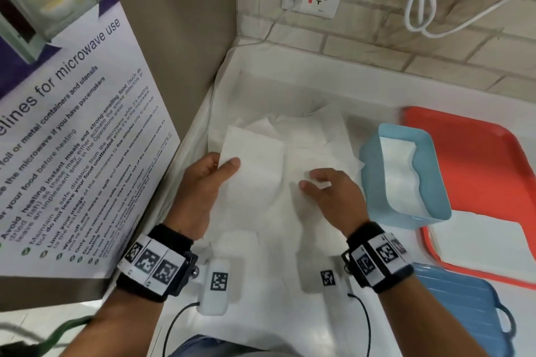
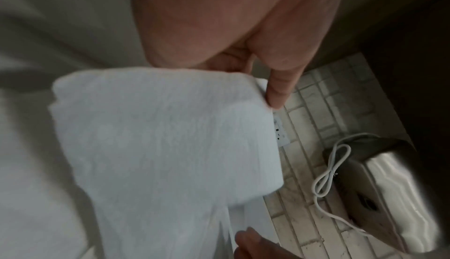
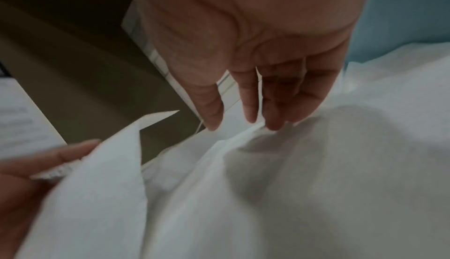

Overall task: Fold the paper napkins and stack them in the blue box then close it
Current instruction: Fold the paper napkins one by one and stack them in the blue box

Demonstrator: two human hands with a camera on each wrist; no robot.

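Napkin mid-fold on white surface, both hands on it.

Napkin [image 1: 255, 165] lies on top of the loose napkin pile [image 1: 313, 130]; left hand [image 1: 203, 182] pinches its left edge, thumb on top. Right hand [image 1: 333, 197] presses it down, fingers [image 3: 250, 107] straight, released. Blue box [image 1: 406, 177] just right, open, folded napkins inside, standing on orange tray [image 1: 487, 171]. Blue lid [image 1: 464, 307] near.
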